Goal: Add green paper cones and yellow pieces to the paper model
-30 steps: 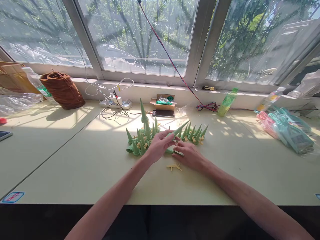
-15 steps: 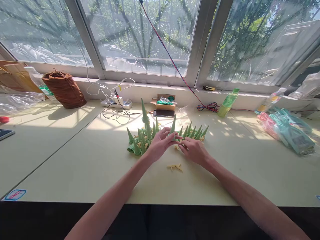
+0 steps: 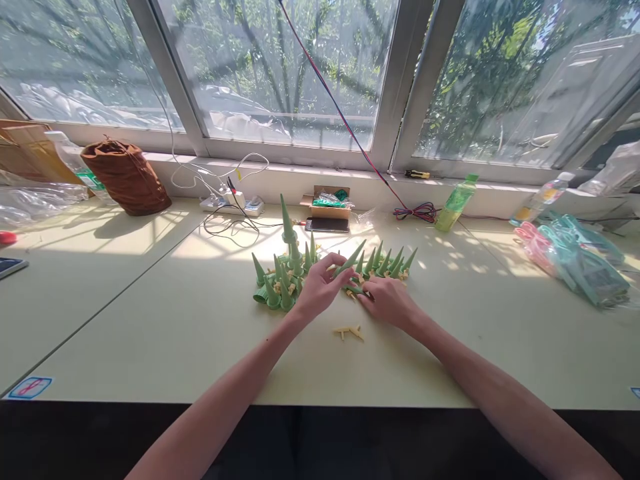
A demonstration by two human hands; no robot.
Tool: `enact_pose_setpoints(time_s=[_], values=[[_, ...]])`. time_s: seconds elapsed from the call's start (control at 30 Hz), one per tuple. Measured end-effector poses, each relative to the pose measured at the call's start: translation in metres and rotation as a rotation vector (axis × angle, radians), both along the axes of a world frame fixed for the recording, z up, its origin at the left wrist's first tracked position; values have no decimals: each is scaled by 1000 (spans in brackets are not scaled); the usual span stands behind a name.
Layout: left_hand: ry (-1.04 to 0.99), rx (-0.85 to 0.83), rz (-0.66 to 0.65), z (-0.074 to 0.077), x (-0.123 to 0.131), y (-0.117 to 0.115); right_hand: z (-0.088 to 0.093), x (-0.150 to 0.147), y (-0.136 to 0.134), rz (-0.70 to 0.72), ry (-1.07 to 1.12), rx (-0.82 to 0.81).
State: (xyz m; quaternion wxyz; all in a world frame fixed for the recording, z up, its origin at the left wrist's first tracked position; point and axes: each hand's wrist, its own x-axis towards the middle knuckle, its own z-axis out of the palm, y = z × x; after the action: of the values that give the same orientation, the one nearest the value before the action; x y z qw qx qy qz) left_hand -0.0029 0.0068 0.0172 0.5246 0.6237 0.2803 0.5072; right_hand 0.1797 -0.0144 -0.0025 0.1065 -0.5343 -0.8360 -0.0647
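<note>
A cluster of green plastic cones (image 3: 283,283) with small yellow pieces among them lies mid-table, and a second group of cones (image 3: 389,263) stands to the right. My left hand (image 3: 317,290) is closed around one green cone (image 3: 350,259) that tilts up to the right. My right hand (image 3: 387,301) rests beside it with fingers pinched at the cone's wide end; what they grip is too small to name. A few loose yellow pieces (image 3: 350,331) lie on the table just in front of my hands.
A pale green table (image 3: 150,320) runs under a window. At the back stand a power strip with cables (image 3: 233,203), a small cardboard box (image 3: 327,202), a phone (image 3: 326,225) and a green bottle (image 3: 455,203). A brown bag (image 3: 125,177) sits left; plastic packets (image 3: 575,263) lie right.
The cone in my left hand was upright half a second ago and now tilts to the right. My right hand has shifted slightly toward its base.
</note>
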Motion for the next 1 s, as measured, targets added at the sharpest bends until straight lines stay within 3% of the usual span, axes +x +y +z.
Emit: enact_pose_setpoints(time_s=[0.23,0.33,0.43,0.53,0.73,1.0], values=[[233,262,178,-5,-2,0,-2,-1,-2,25,148,174],[337,383,198,-3,-3,-1,-5,-2,-4,195,207,230],[363,441,223,-2,-3,-1,-7,-5,-9,396,202,162],[371,454,255,-2,-3,-2,-7,-9,-16,456,191,36],[377,422,283,-3,-1,-5,3,-13,-23,438,135,-163],[412,353,292,-7,0,-5,0,-14,-19,438,118,-144]])
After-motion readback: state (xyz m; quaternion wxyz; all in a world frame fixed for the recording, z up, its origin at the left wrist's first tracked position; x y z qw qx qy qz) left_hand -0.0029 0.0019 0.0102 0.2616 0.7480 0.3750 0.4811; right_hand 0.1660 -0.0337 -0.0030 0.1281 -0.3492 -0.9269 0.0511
